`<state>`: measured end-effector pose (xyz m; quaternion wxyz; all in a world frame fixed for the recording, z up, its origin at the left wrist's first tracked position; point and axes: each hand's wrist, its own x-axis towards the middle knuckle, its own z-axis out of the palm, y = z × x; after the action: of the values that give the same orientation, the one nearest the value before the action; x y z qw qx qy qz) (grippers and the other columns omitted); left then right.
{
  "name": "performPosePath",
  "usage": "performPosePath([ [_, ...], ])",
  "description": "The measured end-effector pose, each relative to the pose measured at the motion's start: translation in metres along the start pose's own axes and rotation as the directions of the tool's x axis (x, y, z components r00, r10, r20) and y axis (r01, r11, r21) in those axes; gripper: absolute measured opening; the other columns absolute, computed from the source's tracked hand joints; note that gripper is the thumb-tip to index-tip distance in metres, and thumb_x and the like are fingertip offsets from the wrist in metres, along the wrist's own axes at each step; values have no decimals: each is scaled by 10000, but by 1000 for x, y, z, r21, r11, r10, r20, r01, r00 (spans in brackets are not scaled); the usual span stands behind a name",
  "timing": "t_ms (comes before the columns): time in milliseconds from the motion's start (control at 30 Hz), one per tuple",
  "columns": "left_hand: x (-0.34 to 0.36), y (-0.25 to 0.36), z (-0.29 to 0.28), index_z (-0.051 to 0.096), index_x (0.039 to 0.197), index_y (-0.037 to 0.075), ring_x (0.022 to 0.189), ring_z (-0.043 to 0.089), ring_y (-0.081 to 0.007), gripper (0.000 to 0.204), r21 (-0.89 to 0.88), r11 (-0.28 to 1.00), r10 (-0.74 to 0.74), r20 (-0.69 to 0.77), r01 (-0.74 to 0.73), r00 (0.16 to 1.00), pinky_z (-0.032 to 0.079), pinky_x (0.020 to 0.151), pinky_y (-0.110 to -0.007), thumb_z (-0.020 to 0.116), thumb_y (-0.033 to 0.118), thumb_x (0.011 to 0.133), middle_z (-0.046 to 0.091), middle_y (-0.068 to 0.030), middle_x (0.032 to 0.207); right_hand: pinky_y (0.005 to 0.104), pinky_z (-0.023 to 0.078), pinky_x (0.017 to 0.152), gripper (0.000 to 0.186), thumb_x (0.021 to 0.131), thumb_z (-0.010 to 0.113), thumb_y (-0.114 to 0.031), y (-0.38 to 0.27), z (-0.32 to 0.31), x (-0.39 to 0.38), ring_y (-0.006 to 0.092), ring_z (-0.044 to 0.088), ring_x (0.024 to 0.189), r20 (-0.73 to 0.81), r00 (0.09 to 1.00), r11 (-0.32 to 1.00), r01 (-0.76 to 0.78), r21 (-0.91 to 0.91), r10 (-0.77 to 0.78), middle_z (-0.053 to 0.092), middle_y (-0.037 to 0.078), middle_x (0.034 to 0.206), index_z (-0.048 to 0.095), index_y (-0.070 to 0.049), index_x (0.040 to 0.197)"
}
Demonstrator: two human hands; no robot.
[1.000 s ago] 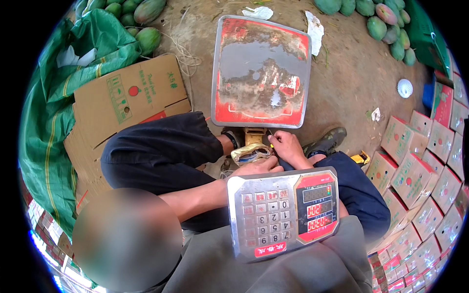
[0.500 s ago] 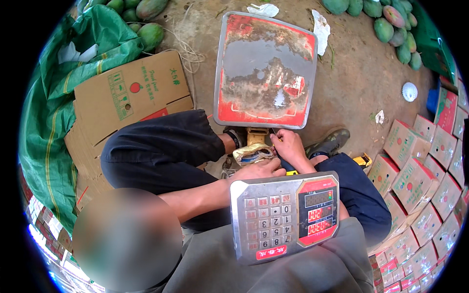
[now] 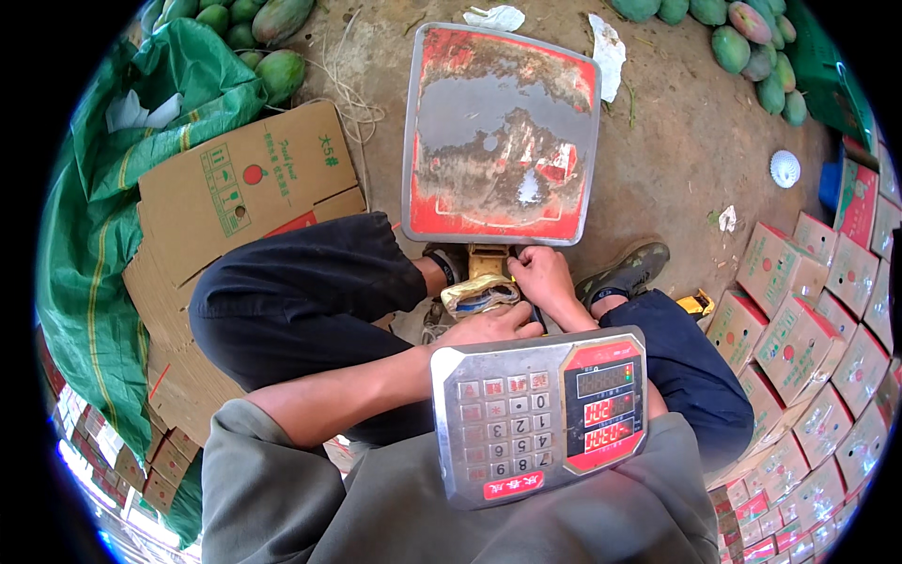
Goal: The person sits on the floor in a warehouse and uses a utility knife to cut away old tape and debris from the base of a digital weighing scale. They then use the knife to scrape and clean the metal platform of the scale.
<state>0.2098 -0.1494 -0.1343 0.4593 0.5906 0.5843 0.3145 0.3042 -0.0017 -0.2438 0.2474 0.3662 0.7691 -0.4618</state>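
A platform scale with a worn red and grey plate (image 3: 503,141) stands in front of me, and its keypad display unit (image 3: 543,418) rises close to my chest. Between the two, at the yellow base of the post (image 3: 487,261), both of my hands are low down. My left hand (image 3: 493,324) is closed next to a torn yellowish wrapping (image 3: 477,295) with something blue inside; a dark piece shows by its fingertips. My right hand (image 3: 545,274) has its fingers pinched together just right of the post, and whatever they hold is hidden.
Flattened cardboard (image 3: 254,179) and a green tarp (image 3: 94,254) lie to the left. Mangoes (image 3: 280,75) are heaped at the far left, with more mangoes (image 3: 731,49) at the far right. Stacked fruit cartons (image 3: 799,343) fill the right side. A yellow object (image 3: 697,303) lies beside my right leg.
The view has shifted slightly. A blurred round patch at the lower left is gone, uncovering my left sleeve. The yellow piece beside my left hand no longer shows; both hands stay by the post.
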Motion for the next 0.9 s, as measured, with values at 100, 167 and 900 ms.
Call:
performPosePath([
  [100,0,0,0,462,1045,42,1004,591,-354,356,2,1000,-13,-3,13,1000,531,816,-412,649,257,832,471,-165,1008,471,527,667,298,853,682,-295,3,9,-1,414,674,742,-31,999,1000,17,-2,-17,663,243,750,714,0,817],
  [167,-1,1,2,462,1046,41,1004,591,-353,356,-25,998,-63,13,63,998,532,815,-410,649,255,831,473,-165,1011,419,517,608,314,861,704,-278,6,15,-4,376,680,658,-82,995,998,53,19,-51,649,228,682,692,29,796],
  [900,-1,-1,6,479,1072,51,975,629,-285,268,-135,990,-39,-47,32,998,550,807,-353,608,226,914,513,-139,1029,304,548,774,420,1024,583,-191,68,-7,-27,153,649,921,533,845,533,-430,728,-46,648,62,1013,485,-89,1419],
])
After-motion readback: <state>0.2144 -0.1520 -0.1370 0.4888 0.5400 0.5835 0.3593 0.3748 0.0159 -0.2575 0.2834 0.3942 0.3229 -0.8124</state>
